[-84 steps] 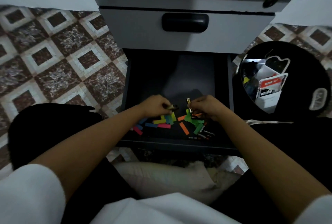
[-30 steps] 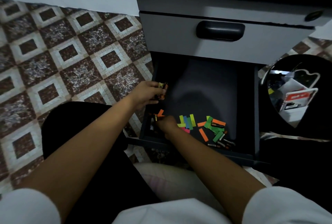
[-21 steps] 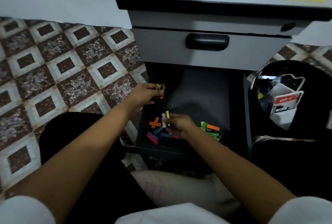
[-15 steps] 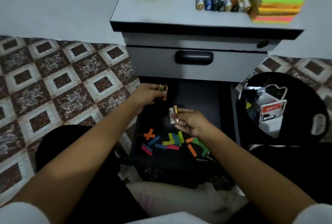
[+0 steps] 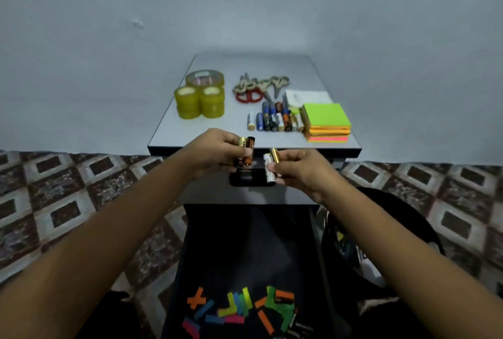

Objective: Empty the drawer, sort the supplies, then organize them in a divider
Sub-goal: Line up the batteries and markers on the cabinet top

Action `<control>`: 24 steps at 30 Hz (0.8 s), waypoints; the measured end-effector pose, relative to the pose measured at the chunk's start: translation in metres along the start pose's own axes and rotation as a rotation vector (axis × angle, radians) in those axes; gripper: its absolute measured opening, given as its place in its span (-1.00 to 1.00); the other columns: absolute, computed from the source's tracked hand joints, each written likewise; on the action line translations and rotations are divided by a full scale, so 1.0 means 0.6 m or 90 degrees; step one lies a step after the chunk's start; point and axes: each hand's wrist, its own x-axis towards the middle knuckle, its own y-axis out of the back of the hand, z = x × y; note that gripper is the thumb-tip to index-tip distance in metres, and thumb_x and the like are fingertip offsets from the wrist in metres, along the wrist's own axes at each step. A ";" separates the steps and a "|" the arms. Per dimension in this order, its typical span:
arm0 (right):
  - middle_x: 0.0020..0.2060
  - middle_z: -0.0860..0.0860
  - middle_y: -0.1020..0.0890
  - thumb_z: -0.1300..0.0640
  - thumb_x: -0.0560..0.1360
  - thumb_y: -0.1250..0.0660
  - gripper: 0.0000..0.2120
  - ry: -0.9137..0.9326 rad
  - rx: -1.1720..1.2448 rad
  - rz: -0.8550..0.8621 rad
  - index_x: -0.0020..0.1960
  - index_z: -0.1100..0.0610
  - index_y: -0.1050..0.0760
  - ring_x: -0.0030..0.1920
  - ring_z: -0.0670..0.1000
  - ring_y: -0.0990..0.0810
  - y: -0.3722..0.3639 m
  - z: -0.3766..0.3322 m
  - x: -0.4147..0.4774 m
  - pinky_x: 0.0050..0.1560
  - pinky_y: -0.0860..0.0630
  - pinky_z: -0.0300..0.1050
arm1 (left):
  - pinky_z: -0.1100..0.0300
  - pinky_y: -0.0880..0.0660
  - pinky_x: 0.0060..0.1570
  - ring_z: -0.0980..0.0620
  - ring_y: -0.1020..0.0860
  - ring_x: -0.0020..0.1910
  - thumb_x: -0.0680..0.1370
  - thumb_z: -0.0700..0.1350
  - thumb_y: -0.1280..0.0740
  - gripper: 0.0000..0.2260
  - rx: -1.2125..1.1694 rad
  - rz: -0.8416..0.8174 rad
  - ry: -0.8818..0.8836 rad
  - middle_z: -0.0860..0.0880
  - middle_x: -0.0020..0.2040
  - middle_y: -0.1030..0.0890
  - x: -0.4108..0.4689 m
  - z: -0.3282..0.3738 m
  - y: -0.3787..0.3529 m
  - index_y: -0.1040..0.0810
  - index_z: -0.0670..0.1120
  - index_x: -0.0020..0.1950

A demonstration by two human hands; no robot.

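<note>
A person's left hand (image 5: 217,153) curls its fingers (image 5: 227,137) round two black-and-gold cylindrical batteries (image 5: 246,155); the right hand (image 5: 298,168) pinches a white battery (image 5: 268,171) and a gold battery (image 5: 275,157). Both hover at the front edge of the grey cabinet surface (image 5: 206,127), near a row of batteries (image 5: 276,122)

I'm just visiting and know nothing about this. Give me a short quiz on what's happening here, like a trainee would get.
1. True or false: the left hand and the right hand each hold batteries.
2. What lies just right of the battery row? A tape, B sticky notes, C scissors.
3. What lies in the open drawer?
Key: 1 true; 2 B; 3 coloured strips.
</note>
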 end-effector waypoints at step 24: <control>-0.38 0.12 -0.55 0.32 0.38 -0.45 -0.80 -0.030 -0.337 0.145 -0.18 0.25 -0.41 -0.42 0.01 -0.52 -0.011 -0.177 0.262 -0.50 -0.42 -0.20 | -0.11 -0.59 -0.24 -0.17 -0.57 -0.36 0.47 -0.39 -0.37 -0.84 0.145 0.200 0.091 -0.28 -0.32 -0.52 0.216 0.139 0.022 -0.37 -0.29 -0.18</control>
